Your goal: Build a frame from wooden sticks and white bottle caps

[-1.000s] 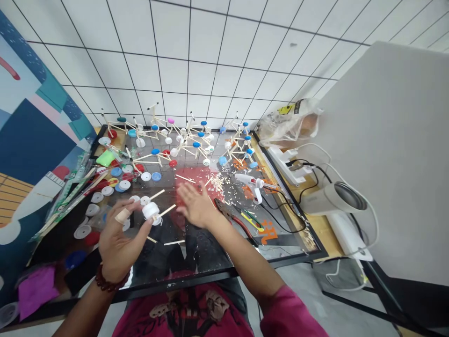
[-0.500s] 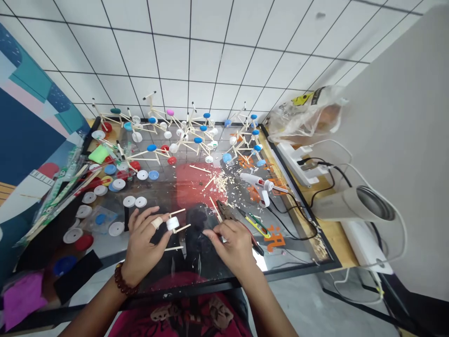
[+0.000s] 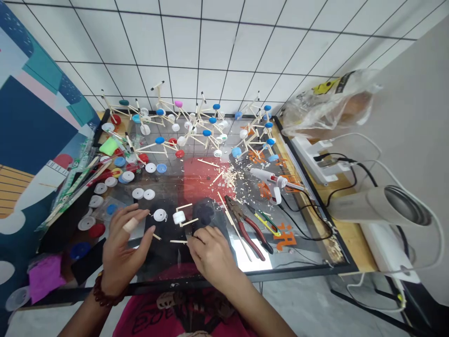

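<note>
A person sits at a dark glossy table facing a white tiled wall; clock directions here are taken from the white cap piece, a drum-shaped cap with two short pale sticks jutting out to its right, lying on the near half of the tabletop, between and just beyond the two hands. The left hand, at eight o'clock, is spread, thumb well apart from the fingers; it wears a tan bandage on one finger and a beaded bracelet at the wrist. The right hand, between four and five o'clock, has its fingers bunched and curled downward, their tips at the end of a thin stick at six o'clock; whether they pinch it cannot be told. A loose white cap lies at nine o'clock, just beside the cap piece, near the left fingertips. Red-handled pliers lie at three o'clock, with a white glue gun farther off at two. Wood shavings are scattered between one and two o'clock. Along the far edge, from eleven to half past one, stand figures of pale sticks and coloured caps.
</note>
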`<state>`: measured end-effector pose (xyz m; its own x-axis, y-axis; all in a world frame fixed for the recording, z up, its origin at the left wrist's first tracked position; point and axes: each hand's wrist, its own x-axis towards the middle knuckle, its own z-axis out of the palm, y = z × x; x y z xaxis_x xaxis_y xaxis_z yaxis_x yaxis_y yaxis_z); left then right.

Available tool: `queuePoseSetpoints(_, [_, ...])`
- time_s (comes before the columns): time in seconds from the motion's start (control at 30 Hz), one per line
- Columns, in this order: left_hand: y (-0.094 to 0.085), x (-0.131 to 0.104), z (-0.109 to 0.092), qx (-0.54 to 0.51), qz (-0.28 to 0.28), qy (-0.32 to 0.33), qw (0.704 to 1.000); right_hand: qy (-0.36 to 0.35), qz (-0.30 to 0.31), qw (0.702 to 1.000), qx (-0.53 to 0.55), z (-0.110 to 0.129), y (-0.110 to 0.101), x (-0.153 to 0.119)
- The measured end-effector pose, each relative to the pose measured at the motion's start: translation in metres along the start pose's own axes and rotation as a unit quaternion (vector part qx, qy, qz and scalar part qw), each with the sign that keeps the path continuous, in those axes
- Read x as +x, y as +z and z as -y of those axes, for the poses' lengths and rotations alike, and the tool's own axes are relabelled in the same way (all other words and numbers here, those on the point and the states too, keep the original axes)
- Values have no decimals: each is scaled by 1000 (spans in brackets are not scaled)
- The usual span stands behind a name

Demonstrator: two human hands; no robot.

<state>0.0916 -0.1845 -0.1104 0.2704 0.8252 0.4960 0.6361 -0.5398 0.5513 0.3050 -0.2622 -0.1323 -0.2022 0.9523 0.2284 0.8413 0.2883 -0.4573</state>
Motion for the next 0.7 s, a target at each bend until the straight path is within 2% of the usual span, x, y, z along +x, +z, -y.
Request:
queuePoseSetpoints(0.1, [-14, -4, 1, -2, -18, 8, 1000, 56, -67, 995, 43, -9, -7, -9])
queuePoseSetpoints(0.17, [-20, -7, 2, 18, -22, 27, 999, 104, -100, 989, 35, -18, -13, -12])
queuePoseSetpoints(0.27, [-21, -12, 5, 33, -23, 59, 997, 151, -106, 982, -35, -26, -16, -5])
queuePoseSetpoints(0.37, [-19, -17, 11, 35, -6, 78, 996, 165, -81, 979, -90, -26, -10, 8])
queuePoseSetpoints(0.43, [-17, -20, 16, 47, 24, 83, 995, 170, -65, 977, -106, -26, -5, 14])
queuePoseSetpoints(0.6, [-13, -26, 29, 116, 162, 117, 973, 206, -54, 967, -139, -34, -6, 9])
queuePoseSetpoints(0.7, [-11, -29, 32, 157, 161, 132, 965, 218, -52, 963, -150, -31, -15, 1])
